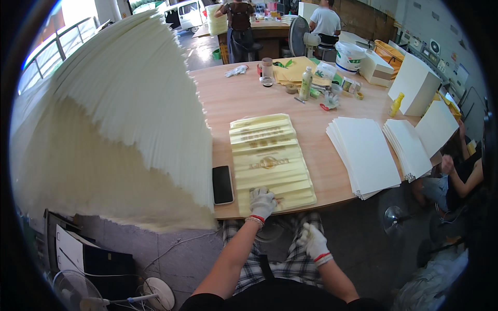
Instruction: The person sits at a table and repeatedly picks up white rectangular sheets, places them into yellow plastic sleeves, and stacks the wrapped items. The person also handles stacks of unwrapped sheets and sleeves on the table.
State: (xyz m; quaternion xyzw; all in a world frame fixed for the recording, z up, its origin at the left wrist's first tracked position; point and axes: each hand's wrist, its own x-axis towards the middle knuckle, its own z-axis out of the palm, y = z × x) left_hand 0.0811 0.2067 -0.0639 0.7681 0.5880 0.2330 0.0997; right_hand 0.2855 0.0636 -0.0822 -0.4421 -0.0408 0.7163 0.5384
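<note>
My left hand (263, 202), in a white knit glove with a red cuff, presses on the near end of a stack of pale yellow sheets (277, 176). The sheets look thin, with crosswise ripples and brown printing with an emblem. Over my lap, apart from the table, is my right hand (314, 242) in a matching glove. Its fingers are curled, and whatever may be in them is hidden. A huge fanned pile of thin cream sheets (155, 103) rises on the left. Between the pile and the stack lies a black phone (223, 185).
White card stacks (362, 155) lie to the right near a seated person (461, 171). Farther back on the table (223, 93) are a green bottle (306, 83), a yellow bottle (397, 104), tape rolls and a white bucket (349, 56). A floor fan (78, 290) stands lower left.
</note>
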